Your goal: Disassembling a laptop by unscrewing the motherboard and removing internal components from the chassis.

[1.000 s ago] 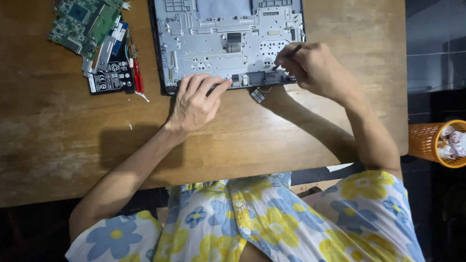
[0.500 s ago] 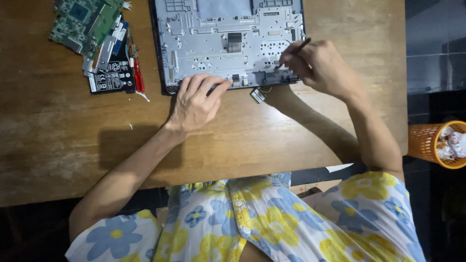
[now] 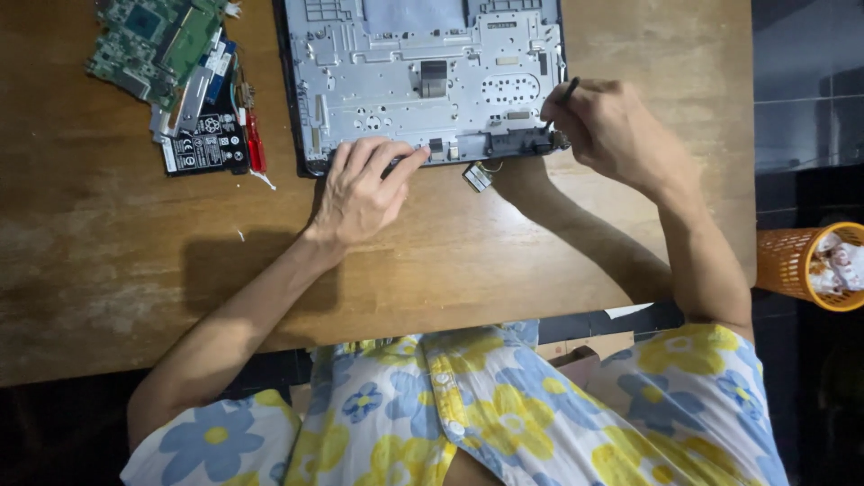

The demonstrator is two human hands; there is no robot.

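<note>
Both hands are being applied to one grey metal chassis (image 3: 423, 76) on the wooden table (image 3: 135, 261): left hand (image 3: 364, 193) pressed flat, right hand (image 3: 612, 130) clamped on one thin black tool (image 3: 567, 90). One green circuit board (image 3: 148, 40) is lying alongside.

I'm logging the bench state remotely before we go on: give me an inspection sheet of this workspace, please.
Surface: brown wooden table, worn, pale scuffs at left.
Job's things: opened laptop chassis, metal inner frame up; thin dark tool.
Clutter: green circuit boards, black battery pack, red-handled screwdriver, small loose part.
Grippers: left hand pressing chassis near edge; right hand holding tool at its corner.
Cables: nothing seen.
Surroundings: orange basket at right, dark floor.
</note>
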